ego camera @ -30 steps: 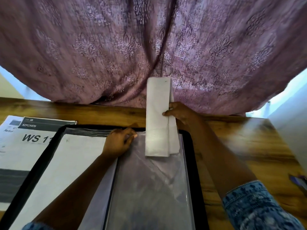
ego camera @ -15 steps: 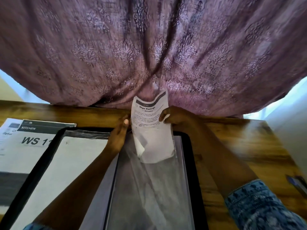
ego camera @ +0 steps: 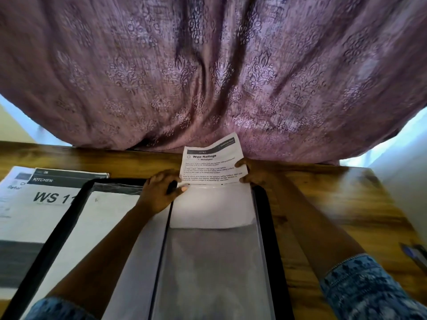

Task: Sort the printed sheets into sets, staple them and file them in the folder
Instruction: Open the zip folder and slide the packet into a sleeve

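Note:
A black folder (ego camera: 263, 218) lies open on the wooden table, its clear plastic sleeve (ego camera: 212, 262) on the right page. A printed sheet headed "Wipe Railings" (ego camera: 211, 162) stands partly inside the sleeve's top opening, its lower half showing white through the plastic. My right hand (ego camera: 250, 173) pinches the sheet's right edge. My left hand (ego camera: 160, 189) grips the sleeve's top left corner at the opening. Another white sheet (ego camera: 97, 222) fills the sleeve on the left page.
A stack of printed sheets with a "KITCHEN" and "WS 11" header (ego camera: 34, 204) lies left of the folder, partly under it. A purple patterned curtain (ego camera: 208, 77) hangs behind the table's far edge. Pens (ego camera: 416, 252) lie at the right edge.
The sheet, folded narrow a second ago, has unfolded flat and slid deeper into the sleeve. My left hand shifted to the sleeve's opening corner.

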### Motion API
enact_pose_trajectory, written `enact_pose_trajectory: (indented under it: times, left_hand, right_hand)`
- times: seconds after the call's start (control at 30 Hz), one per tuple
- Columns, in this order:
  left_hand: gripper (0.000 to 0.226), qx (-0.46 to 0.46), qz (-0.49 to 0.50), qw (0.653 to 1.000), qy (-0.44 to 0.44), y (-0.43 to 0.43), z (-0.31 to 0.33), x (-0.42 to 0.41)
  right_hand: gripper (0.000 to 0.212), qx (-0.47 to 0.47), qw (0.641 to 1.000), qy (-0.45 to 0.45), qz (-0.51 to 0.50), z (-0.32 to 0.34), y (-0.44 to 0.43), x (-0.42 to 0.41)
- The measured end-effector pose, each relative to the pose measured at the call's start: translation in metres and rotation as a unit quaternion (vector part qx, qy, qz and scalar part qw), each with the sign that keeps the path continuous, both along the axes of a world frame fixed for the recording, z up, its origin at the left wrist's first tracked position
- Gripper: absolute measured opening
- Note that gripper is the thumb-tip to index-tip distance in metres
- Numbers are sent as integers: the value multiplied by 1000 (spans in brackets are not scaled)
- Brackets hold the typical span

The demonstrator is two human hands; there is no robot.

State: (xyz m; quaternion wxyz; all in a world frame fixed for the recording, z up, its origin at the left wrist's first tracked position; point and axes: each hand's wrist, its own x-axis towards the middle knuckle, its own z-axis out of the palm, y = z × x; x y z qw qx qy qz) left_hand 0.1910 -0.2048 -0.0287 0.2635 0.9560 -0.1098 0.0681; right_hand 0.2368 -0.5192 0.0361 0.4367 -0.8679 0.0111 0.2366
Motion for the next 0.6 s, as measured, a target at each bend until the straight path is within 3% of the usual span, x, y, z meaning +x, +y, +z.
enact_pose_trajectory:
  times: [0.1,0.2,0.37,0.43,0.53,0.6]
  left_hand:
    - [49,-57,7,998,-28,3,-3,1]
    - [51,-9,-9,1000,-24,6,-13,2]
    - [61,20,1,1000,-2,3,-12,-2]
    - [67,28,11,1000,1,1,-9,-4]
    - [72,56,6,998,7,0,-7,-6]
    - [77,65,8,998,15,-1,-5,-7]
  right_hand:
    - [57,-108,991,-80,-7,-4,6,-6]
    - [49,-215,944,-250,-22,-2,22,-16]
    - [35,-188,922,-336,-42,11,53,-46]
    - [36,-167,910,-380,-2,1,79,-78]
    - [74,-208,924,-293,131,-29,111,-124]
    - [81,-275,922,-246,120,-53,94,-134]
